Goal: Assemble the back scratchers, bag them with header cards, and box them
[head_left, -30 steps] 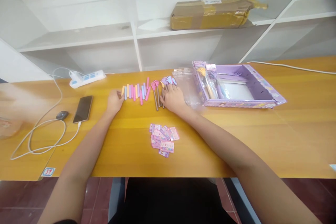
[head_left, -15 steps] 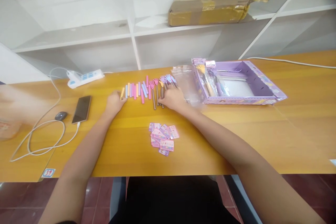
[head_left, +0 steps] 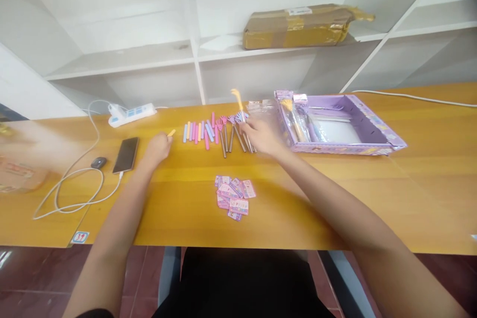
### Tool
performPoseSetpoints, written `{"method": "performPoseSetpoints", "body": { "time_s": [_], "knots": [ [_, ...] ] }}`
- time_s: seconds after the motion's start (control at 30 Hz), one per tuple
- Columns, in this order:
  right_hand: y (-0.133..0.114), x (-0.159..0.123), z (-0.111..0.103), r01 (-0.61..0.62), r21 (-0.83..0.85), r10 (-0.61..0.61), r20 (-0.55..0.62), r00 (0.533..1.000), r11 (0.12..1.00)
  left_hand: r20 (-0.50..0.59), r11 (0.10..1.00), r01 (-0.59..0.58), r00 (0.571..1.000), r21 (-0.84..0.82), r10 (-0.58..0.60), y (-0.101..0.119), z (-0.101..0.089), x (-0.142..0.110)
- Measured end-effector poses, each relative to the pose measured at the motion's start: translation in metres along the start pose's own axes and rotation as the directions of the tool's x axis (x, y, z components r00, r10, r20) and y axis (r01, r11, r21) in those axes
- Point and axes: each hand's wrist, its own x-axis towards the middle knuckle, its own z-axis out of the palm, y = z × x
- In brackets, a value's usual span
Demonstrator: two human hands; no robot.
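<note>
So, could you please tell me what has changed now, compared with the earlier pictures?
The left hand has drawn the yellow stick leftward, away from the row of coloured sticks. The right hand has taken the yellow-headed rod and raised its head above the other rods. The card pile, phone and purple tray stayed in place.

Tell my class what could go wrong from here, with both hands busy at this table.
1. The right hand holds the yellow-headed back scratcher up right beside others; its fingers might knock the neighbours, perhaps even the pink-headed back scratchers, askew.
2. The left hand has the yellow stick with one end poking out, so a loose grip might drop it.
3. The printed cards lie in a loose, overlapping pile, so a careless sweep could scatter them.
</note>
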Motion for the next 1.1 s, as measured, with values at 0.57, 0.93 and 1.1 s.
{"method": "performPoseSetpoints", "body": {
  "time_s": [0.57,0.93,1.1],
  "knots": [
    [0.03,-0.234,-0.001,0.009,0.952,0.408,-0.14,0.902,0.306,-0.025,0.751,-0.431,0.874,-0.5,0.485,0.114,-0.008,-0.246],
    [0.04,-0.227,0.029,-0.036,0.975,0.341,-0.042,0.939,0.22,-0.225,0.693,-0.54,0.838,-0.479,0.497,0.111,0.038,-0.225],
    [0.039,-0.227,0.036,-0.024,0.979,0.296,-0.039,0.954,0.204,-0.195,0.701,-0.535,0.838,-0.471,0.509,0.11,0.04,-0.226]
  ]
}}
